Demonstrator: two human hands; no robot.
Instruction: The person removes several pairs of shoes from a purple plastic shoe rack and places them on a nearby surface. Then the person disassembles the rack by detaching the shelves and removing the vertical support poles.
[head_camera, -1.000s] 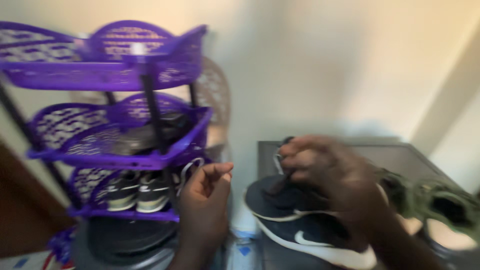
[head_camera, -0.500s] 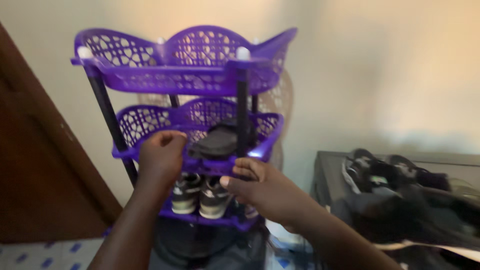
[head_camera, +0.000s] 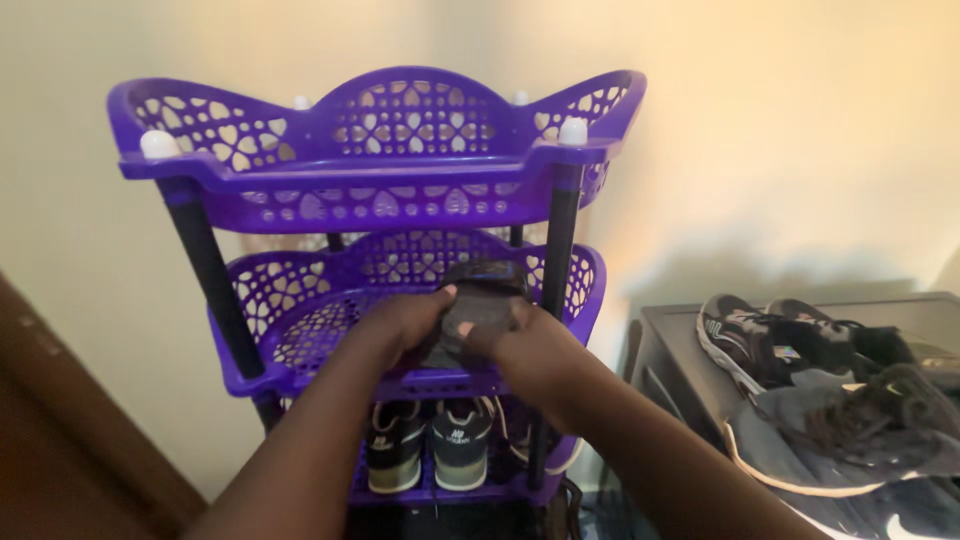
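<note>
Cream-coloured wall is filling the background, with a purple plastic rack (head_camera: 380, 190) standing against it at centre frame. Both hands are meeting over the rack's middle tier (head_camera: 300, 340), just in front of the right front post (head_camera: 556, 260). The left hand (head_camera: 400, 322) is curling around the near left side of a dark shoe (head_camera: 480, 300), thumb lying on top and fingers wrapping beneath it. The right hand (head_camera: 525, 350) is closing on the same shoe from about four o'clock, its thumb pressing on the shoe's upper and the knuckles facing the camera. The shoe is sitting between the two hands, extending away from them toward twelve o'clock, its far end pointing at the lattice back wall of the tier; whether its sole is resting on the tier floor or hovering just above it cannot be told.

At six o'clock from the hands, on the lower tier, a pair of dark sneakers with pale soles (head_camera: 430, 450) is standing heels outward, side by side. At twelve o'clock the top tier is spreading wide with white caps on its posts. Well apart at three to four o'clock, a dark cabinet (head_camera: 670, 340) is carrying a heap of grey and black trainers (head_camera: 830, 390).
</note>
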